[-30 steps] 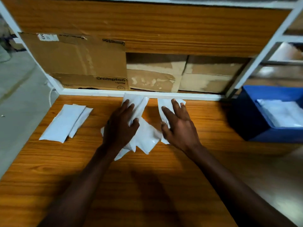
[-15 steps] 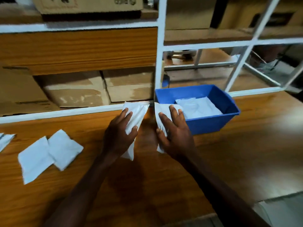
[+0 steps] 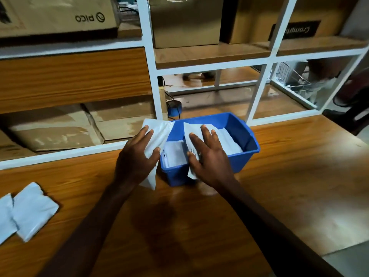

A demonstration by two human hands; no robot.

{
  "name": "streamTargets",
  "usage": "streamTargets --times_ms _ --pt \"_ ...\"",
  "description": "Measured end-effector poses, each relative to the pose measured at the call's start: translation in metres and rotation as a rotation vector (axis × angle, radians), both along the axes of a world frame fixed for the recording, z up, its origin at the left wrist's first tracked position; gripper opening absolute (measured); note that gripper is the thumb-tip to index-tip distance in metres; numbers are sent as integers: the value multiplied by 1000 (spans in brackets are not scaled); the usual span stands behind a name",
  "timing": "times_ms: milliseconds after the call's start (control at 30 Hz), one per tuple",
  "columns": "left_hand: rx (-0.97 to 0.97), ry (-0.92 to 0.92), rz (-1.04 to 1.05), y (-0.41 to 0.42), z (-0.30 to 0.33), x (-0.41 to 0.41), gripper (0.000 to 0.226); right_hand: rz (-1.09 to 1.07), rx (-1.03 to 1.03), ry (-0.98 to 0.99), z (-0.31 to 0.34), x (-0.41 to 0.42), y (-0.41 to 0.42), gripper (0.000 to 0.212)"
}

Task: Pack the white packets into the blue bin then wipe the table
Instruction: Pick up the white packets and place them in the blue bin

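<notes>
The blue bin (image 3: 247,134) stands on the wooden table (image 3: 279,186) at the centre, with several white packets (image 3: 227,140) lying inside. My left hand (image 3: 135,156) grips a white packet (image 3: 157,132) just left of the bin's near-left corner. My right hand (image 3: 209,156) holds another white packet (image 3: 189,134) over the bin's front wall. Two more white packets (image 3: 30,210) lie on the table at the far left.
A white-framed shelf (image 3: 149,80) rises right behind the bin, with cardboard boxes (image 3: 60,128) under it at the left and more boxes (image 3: 185,21) on the upper shelves. A blue tape roll (image 3: 174,109) sits behind the frame. The table's front-right edge (image 3: 323,254) is near.
Both hands lifted their packets off the table and carried them right to the blue bin. The view swung right, so the packets left on the table now sit at the far left.
</notes>
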State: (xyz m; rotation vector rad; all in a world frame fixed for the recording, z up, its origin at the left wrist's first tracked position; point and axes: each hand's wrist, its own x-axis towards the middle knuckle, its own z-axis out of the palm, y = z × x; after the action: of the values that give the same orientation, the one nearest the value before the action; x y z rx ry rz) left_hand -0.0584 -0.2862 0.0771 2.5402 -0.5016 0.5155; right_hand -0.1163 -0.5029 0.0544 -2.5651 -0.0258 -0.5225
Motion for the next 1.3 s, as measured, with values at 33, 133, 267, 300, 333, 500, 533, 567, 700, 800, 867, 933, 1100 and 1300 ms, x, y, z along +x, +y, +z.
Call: streamTargets --times_ms 33,133,267,300,333,500,533,567,700,800,867,933,1100,1300 --pt "-9 -9 8 -1 0 5 57 16 -7 -4 2 9 0 55" --pt "-23 -31 39 -1 -1 23 55 51 -40 3 6 40 0 55" --pt "-3 -36 84 6 2 44 53 98 -68 73 5 77 6 54" --pt "2 -33 93 8 2 49 53 118 -77 95 3 85 8 54" --pt "2 -29 103 11 2 52 54 137 -85 126 -1 93 11 54" --pt "-56 -15 141 24 -4 62 59 251 -183 361 -26 124 18 54" --pt "-74 -11 149 25 -5 62 59 266 -207 410 -30 128 18 53" --pt "-91 -5 160 26 -8 63 58 282 -231 443 -35 132 19 54" --pt "-128 22 187 31 -22 63 59 337 -343 527 -52 144 21 56" --pt "-116 43 183 32 -31 65 59 379 -363 656 -63 148 26 68" --pt "-114 44 189 30 -34 66 57 394 -382 714 -65 148 28 71" --pt "-117 58 201 27 -37 68 58 395 -400 754 -63 147 28 68" --pt "-112 76 199 21 -42 69 58 400 -425 864 -63 146 28 72" --pt "-114 64 179 13 -40 67 59 412 -422 866 -59 147 26 72"
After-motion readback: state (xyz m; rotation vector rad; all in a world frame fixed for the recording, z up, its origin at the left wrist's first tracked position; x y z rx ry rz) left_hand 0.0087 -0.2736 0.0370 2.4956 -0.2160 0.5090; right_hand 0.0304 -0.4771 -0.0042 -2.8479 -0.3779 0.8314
